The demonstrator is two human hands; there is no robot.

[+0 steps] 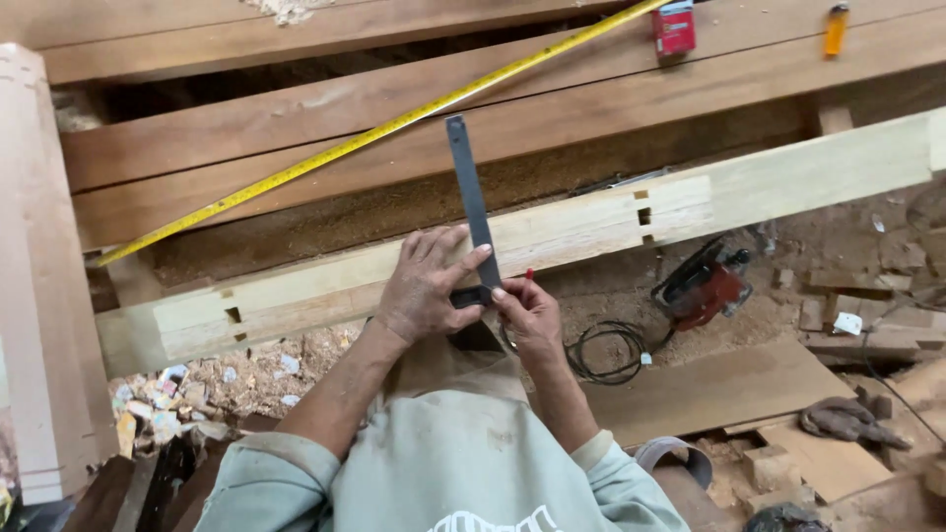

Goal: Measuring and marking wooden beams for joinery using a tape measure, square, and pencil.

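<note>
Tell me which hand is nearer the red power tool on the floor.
Right. The right hand is just left of the red power tool; the left hand lies farther left, pressing the metal square.

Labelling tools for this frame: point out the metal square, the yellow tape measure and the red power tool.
metal square (467,182), head view, on the dark blade above the left hand.
yellow tape measure (394,125), head view, on the extended tape, mid-length.
red power tool (702,288), head view, on its red body on the sawdust.

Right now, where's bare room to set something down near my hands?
Free: the pale beam right of its notch, and the brown board beside the coiled cord. Crowded: around the square under both hands, and the scrap pile.
</note>
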